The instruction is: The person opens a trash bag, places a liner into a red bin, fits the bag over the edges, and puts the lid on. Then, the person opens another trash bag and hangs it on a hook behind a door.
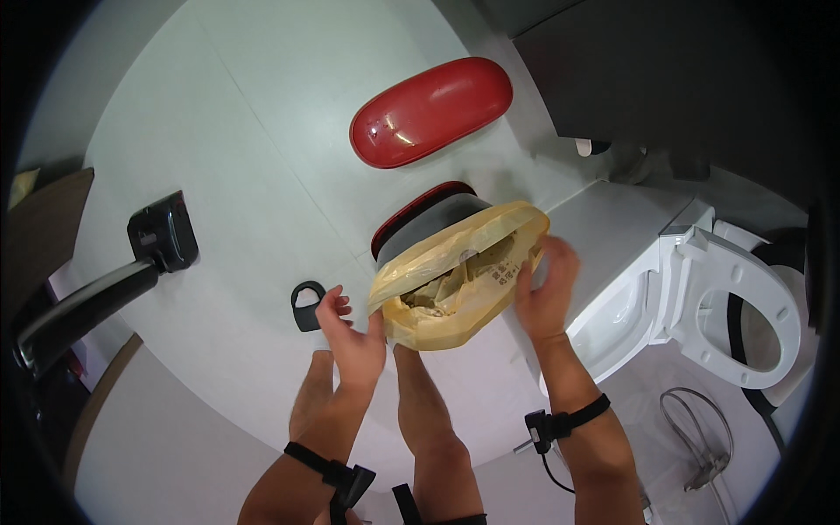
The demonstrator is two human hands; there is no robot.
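In front of me a yellow plastic bag (459,325) lines the mouth of a grey bin (433,226) with a dark red rim at its far bottom end. Crumpled waste (446,289) shows inside, and the bag bears printed writing. My right hand (550,289) pinches the bag's edge at the right. At the opposite end my left hand (351,341) has its thumb against the bag's edge, with its fingers apart from it. Beyond the bin a red oval lid (432,111) lies on the floor, a few drops or specks on it.
A white toilet (613,328) stands at the right with its seat (748,312) raised. A metal hose (695,407) hangs near it. At the left is a black upright floor cleaner (163,230). My foot wears a dark slipper (307,321). A dark cabinet (656,79) overhangs the far right.
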